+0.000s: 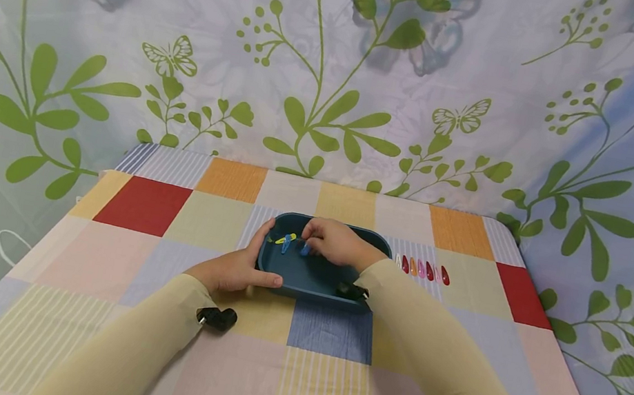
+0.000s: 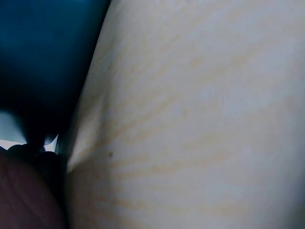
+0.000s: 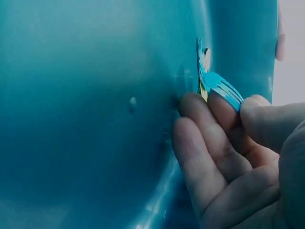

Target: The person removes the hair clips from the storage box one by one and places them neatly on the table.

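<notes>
Left hand [image 1: 236, 269] curled in a grip, right hand [image 1: 335, 241] fingers [image 3: 214, 138] pinching.

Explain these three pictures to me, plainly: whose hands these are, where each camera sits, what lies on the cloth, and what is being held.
No machine here: a person in pale sleeves works with bare hands and wears three cameras. The wide picture comes from the head and looks down at a table under a checked cloth. On it stands a dark blue tray. The left hand grips the tray's near left corner. The right hand reaches into the tray and pinches a blue hair clip; the right wrist camera shows this up close. A yellow clip and another blue one lie in the tray. A row of coloured clips lies on the cloth to its right. The left wrist picture is mostly blocked by something pale and blurred, so it tells little.
</notes>
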The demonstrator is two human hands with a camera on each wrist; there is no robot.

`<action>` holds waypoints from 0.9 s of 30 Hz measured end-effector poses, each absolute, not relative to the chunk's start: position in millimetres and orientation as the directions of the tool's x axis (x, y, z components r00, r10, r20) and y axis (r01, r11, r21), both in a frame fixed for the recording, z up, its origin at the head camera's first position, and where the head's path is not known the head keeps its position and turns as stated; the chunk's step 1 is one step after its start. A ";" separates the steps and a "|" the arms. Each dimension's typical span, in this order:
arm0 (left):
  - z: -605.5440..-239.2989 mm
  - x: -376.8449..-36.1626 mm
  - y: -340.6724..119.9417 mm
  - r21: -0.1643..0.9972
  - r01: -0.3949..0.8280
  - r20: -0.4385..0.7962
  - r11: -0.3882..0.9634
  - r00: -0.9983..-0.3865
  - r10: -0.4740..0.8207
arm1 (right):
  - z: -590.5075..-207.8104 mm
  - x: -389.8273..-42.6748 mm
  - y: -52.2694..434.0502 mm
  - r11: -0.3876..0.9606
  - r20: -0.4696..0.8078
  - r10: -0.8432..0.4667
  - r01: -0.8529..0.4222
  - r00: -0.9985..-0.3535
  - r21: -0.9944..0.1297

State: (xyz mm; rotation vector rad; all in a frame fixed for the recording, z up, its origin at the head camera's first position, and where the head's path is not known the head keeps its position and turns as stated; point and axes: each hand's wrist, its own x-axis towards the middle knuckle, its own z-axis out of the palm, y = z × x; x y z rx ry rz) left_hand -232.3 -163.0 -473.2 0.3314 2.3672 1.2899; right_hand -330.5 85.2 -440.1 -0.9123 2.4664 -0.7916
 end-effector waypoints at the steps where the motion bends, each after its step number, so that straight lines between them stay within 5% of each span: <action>1: -472.9 -232.1 -162.8 0.841 0.007 -0.250 0.541 -0.882 0.399 | -440.1 -330.0 85.7 0.627 -0.167 -0.678 -0.445 -0.716 -0.639; 9: -473.4 -232.1 -162.2 0.842 0.011 -0.244 0.539 -0.883 0.401 | -436.9 -326.7 90.0 0.602 -0.214 -0.639 -0.307 -0.738 -0.737; 27: -474.4 -231.2 -163.1 0.829 0.021 -0.239 0.559 -0.890 0.389 | -406.7 -323.2 139.9 0.586 -0.112 -0.591 -0.330 -0.799 -0.740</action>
